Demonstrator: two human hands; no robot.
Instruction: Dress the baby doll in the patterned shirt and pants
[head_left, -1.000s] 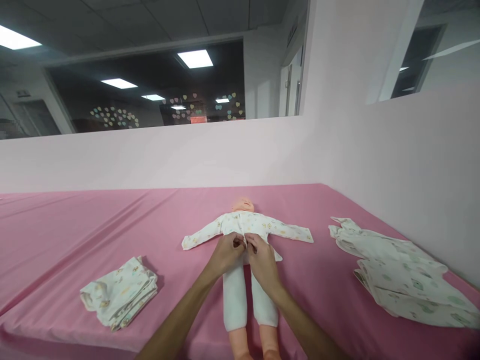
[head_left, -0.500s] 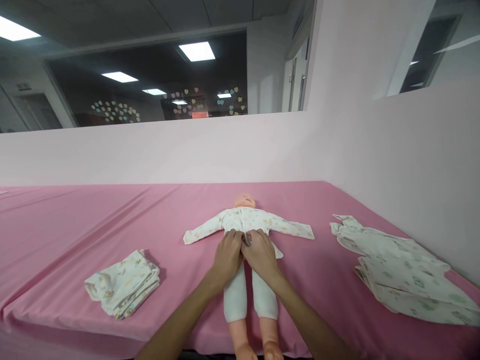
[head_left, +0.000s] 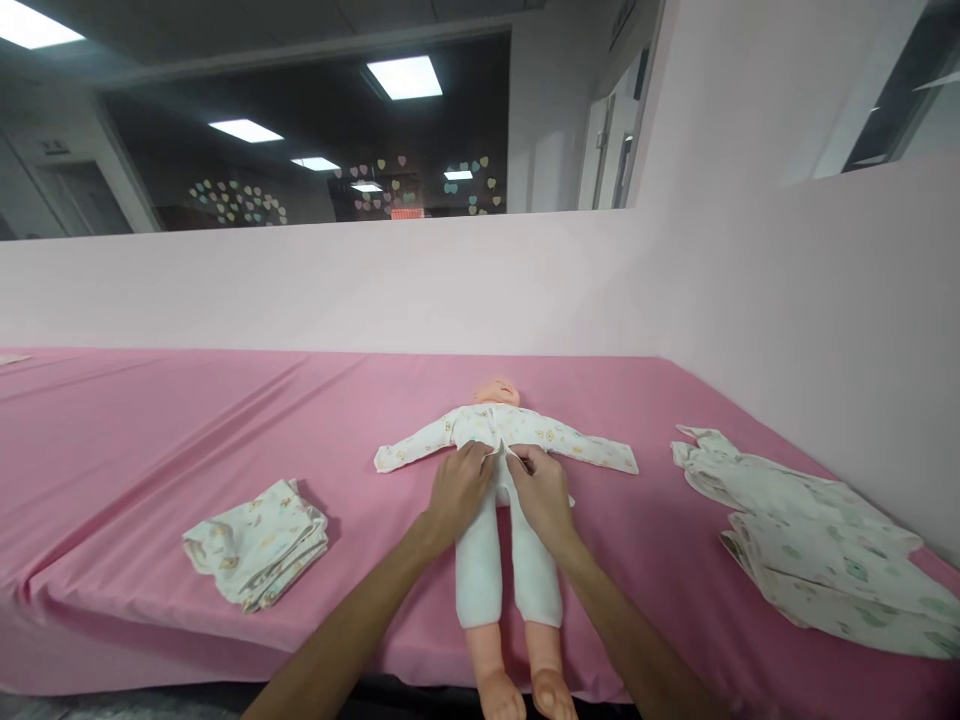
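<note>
A baby doll (head_left: 478,585) lies on its back, head away from me and feet at the near edge. It wears a white long-sleeved baby shirt (head_left: 592,448) with small printed figures, both sleeves spread out sideways. My left hand (head_left: 466,485) pinches the shirt's left front edge over the doll's belly. Opposite it, my right hand (head_left: 538,490) pinches the right front edge. The two edges are lifted and slightly parted between my fingers, with the doll's white cloth body showing below. Any fastener there is too small to make out.
Folded printed baby clothes (head_left: 259,545) lie to the left on the pink sheet (head_left: 142,450). More white clothes with green prints (head_left: 832,550) are spread at the right, near the side wall. A pale wall (head_left: 337,290) with a window (head_left: 315,130) stands behind.
My hands were close together at the shirt front; now they are a little apart, each drawing its edge of the shirt aside. The view has tilted slightly down.
</note>
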